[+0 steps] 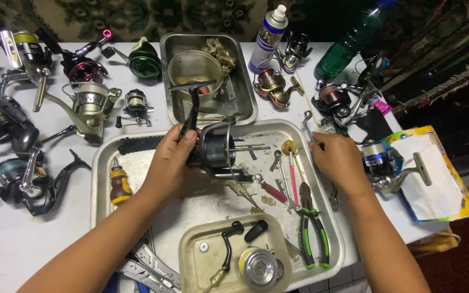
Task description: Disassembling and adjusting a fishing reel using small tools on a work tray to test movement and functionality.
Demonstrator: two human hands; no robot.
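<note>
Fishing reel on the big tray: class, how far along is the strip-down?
Done: the spool, crank handle and a small gear lie removed in the small tray. In hand: the left hand holds the reel body; the right hand rests at the big tray's edge by the tools. Left: the body remains unopened.

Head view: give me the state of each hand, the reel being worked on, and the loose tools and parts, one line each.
Left hand: gripping the black reel.
Black reel: held over the big tray, partly stripped.
Right hand: at the tray's right rim, on a tool there.
Big tray: on the table, holding tools.
Pliers: lying in the tray, untouched.
Screwdriver: lying in the tray.
Spool: off, in the small tray.
Crank handle: detached, in the small tray.
Spray can: upright, capped.
</note>
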